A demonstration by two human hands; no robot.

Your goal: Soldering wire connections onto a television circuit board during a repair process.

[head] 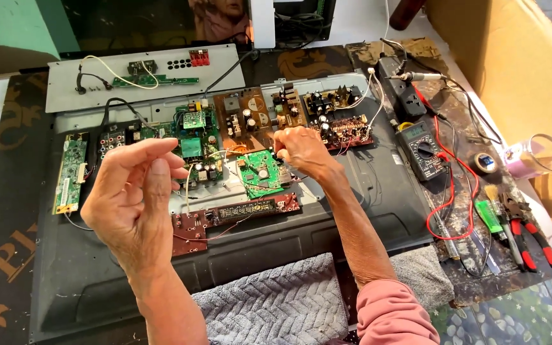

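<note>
While my right hand (301, 152) pinches at a small part on the green circuit board (260, 174) mid-frame, fingers pressed together for fine grip, my left hand (137, 195) hovers loosely curled and empty at centre left above the opened television back (84, 281), with the multimeter (421, 148) at right.

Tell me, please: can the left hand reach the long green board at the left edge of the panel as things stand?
Probably yes. The left hand is raised and empty, and the long green board lies uncovered just beside it.
</note>
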